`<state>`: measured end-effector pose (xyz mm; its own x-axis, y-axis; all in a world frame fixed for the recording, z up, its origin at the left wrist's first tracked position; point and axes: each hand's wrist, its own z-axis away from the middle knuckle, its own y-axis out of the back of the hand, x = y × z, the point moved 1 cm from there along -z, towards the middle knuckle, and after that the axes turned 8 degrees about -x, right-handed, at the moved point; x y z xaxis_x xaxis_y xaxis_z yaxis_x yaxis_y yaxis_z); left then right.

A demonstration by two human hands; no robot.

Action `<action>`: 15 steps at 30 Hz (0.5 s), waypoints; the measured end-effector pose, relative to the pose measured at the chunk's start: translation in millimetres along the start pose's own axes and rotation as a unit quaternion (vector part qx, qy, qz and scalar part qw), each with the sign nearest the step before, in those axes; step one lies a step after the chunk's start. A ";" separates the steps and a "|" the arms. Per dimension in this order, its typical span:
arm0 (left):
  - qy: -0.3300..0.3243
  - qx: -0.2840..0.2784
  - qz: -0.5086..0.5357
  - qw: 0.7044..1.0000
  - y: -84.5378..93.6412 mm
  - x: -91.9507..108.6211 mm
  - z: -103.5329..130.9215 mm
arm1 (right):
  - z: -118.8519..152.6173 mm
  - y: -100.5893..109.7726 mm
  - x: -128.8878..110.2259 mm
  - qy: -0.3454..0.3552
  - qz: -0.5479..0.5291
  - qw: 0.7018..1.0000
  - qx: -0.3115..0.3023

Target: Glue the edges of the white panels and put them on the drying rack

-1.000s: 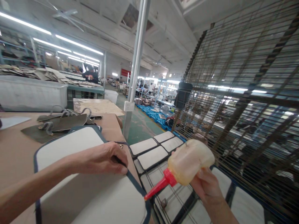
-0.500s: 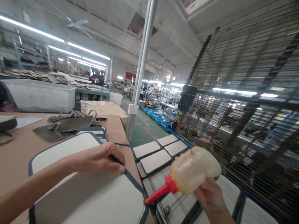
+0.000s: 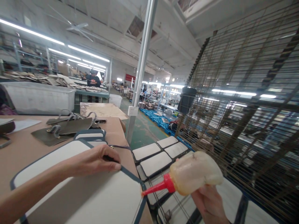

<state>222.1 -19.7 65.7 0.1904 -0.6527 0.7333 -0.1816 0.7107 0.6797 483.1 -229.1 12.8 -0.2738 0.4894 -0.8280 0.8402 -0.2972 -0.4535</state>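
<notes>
My left hand (image 3: 100, 160) pinches the far edge of a large white panel (image 3: 93, 196) that has a dark blue border. Fingers and thumb are closed on that border. In my right hand (image 3: 209, 199) is a squeeze bottle (image 3: 196, 174), cloudy and yellowish, tipped on its side. Its red nozzle (image 3: 156, 187) points left, with the tip at the panel's right-hand border near the corner. Beneath the held panel lies another white panel (image 3: 44, 165) with the same border. Smaller bordered pieces (image 3: 90, 135) lie just beyond.
Olive-green pieces with straps (image 3: 63, 127) lie on the brown tabletop (image 3: 116, 130). To the right, white panels (image 3: 155, 163) rest on a wire rack, and a tall wire rack (image 3: 243, 81) rises behind. A metal post (image 3: 140, 68) stands ahead. A person (image 3: 93, 81) works at a far table.
The nozzle tip has moved slightly left and up along the panel's border. My left hand and the held panel have shifted a little to the left in view.
</notes>
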 end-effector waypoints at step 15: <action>0.078 0.033 0.022 0.996 -1.3 -15.2 6.1 | 7.2 -9.3 4.6 0.014 0.010 0.999 0.044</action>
<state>213.6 -12.3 53.8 0.3279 -0.5680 0.7549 -0.2545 0.7164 0.6496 470.7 -230.0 10.8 -0.2425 0.5057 -0.8279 0.8008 -0.3775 -0.4651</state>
